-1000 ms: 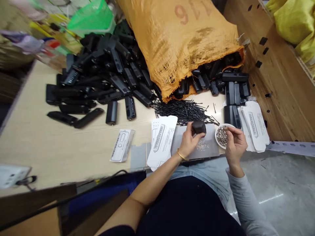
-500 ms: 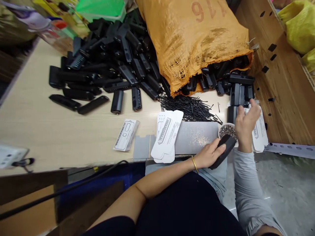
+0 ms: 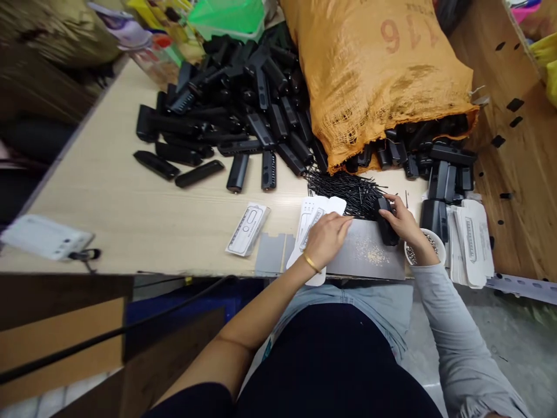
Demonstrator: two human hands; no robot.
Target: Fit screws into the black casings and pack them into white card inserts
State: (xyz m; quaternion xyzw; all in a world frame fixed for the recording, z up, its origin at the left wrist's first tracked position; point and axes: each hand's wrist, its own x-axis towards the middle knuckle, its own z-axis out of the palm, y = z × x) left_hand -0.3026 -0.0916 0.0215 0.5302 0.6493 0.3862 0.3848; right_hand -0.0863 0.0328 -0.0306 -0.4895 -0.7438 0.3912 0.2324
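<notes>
Orange sack (image 3: 374,75) behind black pins (image 3: 348,191)

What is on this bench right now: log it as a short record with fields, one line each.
left hand: left hand rests on the white card stack
right hand: right hand has its grip closed on a black plastic part
under the hands: grey mat
by the right wrist: white bowl of small metal bits
behind the hands: heap of thin black pins
far side: orange sack spilling black casings
surface: light wood table
</notes>
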